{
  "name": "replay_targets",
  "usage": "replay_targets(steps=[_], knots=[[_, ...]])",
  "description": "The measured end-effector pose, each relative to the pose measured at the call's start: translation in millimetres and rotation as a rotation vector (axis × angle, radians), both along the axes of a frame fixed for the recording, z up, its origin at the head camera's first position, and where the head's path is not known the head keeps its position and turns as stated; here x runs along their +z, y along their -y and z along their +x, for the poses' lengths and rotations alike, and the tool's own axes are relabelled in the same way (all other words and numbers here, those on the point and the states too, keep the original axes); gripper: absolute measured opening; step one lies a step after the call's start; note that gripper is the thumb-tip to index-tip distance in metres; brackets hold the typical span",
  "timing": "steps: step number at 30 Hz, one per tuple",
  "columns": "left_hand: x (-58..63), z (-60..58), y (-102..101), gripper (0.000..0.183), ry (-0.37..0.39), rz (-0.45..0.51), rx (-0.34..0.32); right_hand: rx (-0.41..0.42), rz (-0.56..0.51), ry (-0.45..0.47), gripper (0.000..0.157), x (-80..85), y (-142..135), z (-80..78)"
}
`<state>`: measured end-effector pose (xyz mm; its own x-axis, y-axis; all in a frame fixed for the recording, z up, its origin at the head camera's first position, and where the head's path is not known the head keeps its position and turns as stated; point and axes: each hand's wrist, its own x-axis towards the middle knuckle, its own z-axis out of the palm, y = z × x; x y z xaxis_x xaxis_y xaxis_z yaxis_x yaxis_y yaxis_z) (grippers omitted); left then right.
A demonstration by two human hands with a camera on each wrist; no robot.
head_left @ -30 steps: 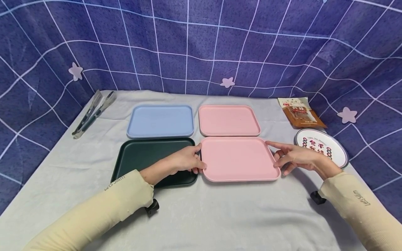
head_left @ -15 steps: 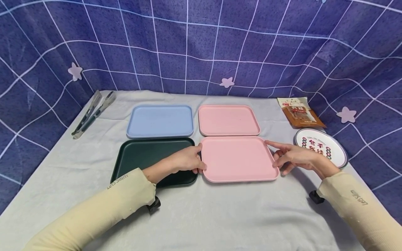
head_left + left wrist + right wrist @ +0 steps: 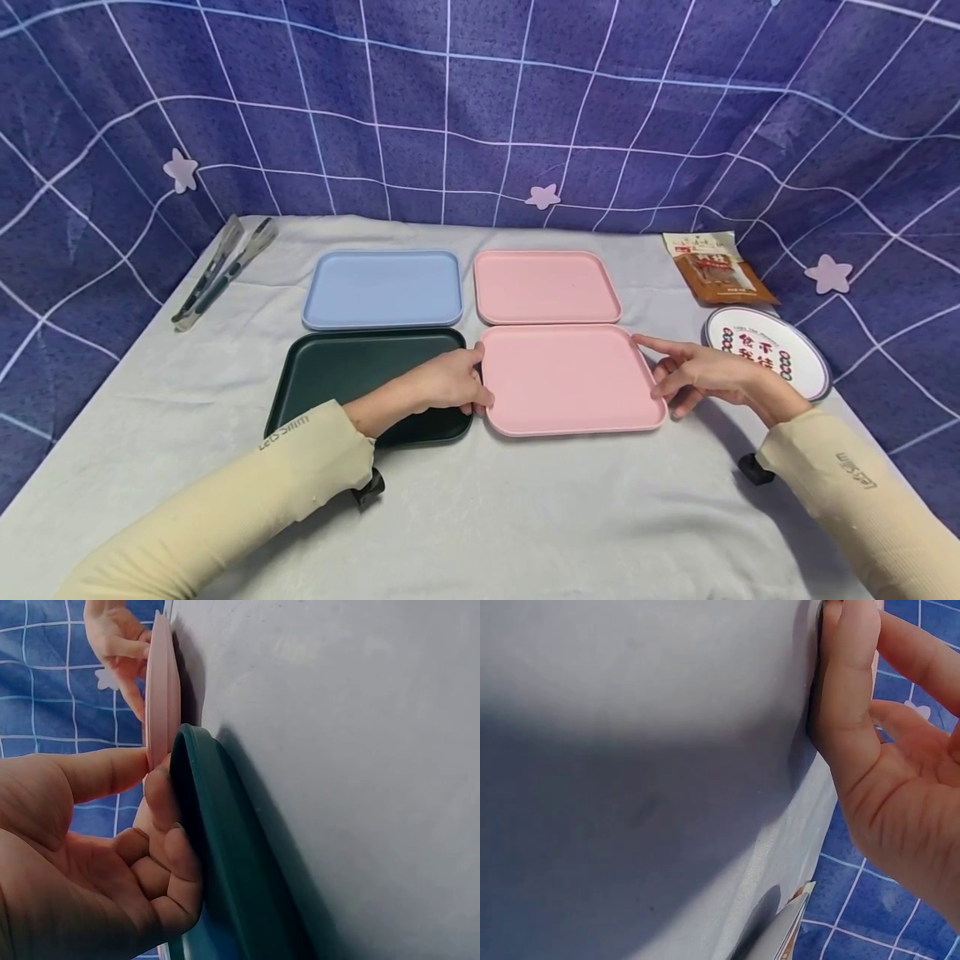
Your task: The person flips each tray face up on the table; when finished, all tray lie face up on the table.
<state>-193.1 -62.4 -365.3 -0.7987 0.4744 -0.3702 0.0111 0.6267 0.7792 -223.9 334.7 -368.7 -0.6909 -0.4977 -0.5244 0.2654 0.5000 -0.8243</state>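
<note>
In the head view, a pink tray lies at the front right of a two-by-two group of trays. My left hand pinches its left edge, thumb on the rim and a finger under it. In the left wrist view, the curled lower fingers of this left hand lie against the dark green tray. My right hand grips the pink tray's right edge, thumb on the rim, index finger stretched toward the far corner. The right wrist view shows the right hand at the edge, with most of the tray hidden.
Behind lie a blue tray and another pink tray. Tongs rest at the far left. A brown food packet and an oval white plate lie at the right. A blue curtain surrounds the cloth-covered table.
The front pink tray's right side and my right hand have shifted very slightly left. Both hands keep their hold, and the other things stay in place.
</note>
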Motion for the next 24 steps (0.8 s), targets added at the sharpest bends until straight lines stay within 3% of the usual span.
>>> replay_targets(steps=[11, 24], knots=[[-1.3, -0.9, 0.0, 0.093, -0.018, -0.016, 0.001, 0.002, 0.002, -0.023, 0.098, 2.2, 1.5, 1.4], [-0.6, -0.1, -3.2, 0.094, -0.056, -0.080, -0.029, 0.001, 0.108, -0.098, 0.102, 5.8, 3.2, 3.5]])
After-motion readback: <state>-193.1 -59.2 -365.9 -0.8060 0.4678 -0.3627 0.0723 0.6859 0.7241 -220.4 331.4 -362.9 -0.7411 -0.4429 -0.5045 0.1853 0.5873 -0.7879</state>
